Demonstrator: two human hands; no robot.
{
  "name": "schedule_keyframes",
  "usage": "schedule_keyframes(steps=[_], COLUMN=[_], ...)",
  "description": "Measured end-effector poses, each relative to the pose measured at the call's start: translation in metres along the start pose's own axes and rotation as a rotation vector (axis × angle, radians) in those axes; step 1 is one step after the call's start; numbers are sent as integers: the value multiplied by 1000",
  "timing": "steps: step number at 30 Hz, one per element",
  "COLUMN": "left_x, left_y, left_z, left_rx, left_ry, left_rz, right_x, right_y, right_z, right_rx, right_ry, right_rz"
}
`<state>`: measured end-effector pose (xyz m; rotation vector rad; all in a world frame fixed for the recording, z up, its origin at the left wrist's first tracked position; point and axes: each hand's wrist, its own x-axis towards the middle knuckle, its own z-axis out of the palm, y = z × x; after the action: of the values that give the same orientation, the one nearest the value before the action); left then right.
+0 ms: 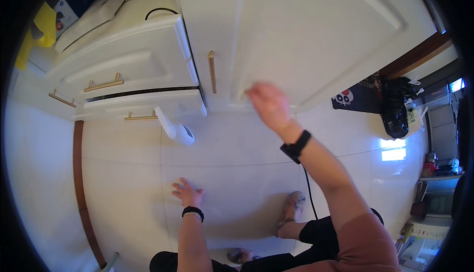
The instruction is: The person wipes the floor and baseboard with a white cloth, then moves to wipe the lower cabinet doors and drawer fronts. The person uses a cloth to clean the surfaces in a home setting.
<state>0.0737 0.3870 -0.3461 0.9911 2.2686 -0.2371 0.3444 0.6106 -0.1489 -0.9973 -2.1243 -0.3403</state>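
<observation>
My right hand (pixel 269 105) is at the lower part of a white panelled cabinet door (pixel 314 46), its fingers curled and blurred by motion. A small pale spot shows at its fingertips, but I cannot tell whether it is something held. To the left of that hand, the door carries an upright gold bar handle (pixel 212 72). My left hand (pixel 188 194) is low over the tiled floor (pixel 229 183), fingers spread and holding nothing. Ahead of it, in front of the drawers, stands a white plastic object (pixel 176 127) with a slanted upper arm.
White drawers (pixel 144 61) with gold handles stand at left, a dark gap between two of them. Above are a white flat device (pixel 100 13) and a yellow cloth-like item (pixel 44 24). Black plastic bags (pixel 396 105) lie at right. A black cable (pixel 310 194) runs beside my shoe (pixel 294 207).
</observation>
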Motion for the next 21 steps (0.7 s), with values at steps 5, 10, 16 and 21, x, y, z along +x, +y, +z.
schedule_keyframes(steps=[5,10,16,21], left_x=[4,2,5,11], left_y=[-1,2,-1,-5], left_z=[6,3,4,7], left_rx=[114,92,126,93], left_ry=[60,5,26,13], left_rz=[23,4,33,37], right_x=[-112,-22,90,-30], right_y=[8,17,59,49], right_z=[55,-54,-156,-24], right_rx=[-44,114,-199,-90], right_ry=[-616,-91,351,35], right_rz=[85,33,-31,-63])
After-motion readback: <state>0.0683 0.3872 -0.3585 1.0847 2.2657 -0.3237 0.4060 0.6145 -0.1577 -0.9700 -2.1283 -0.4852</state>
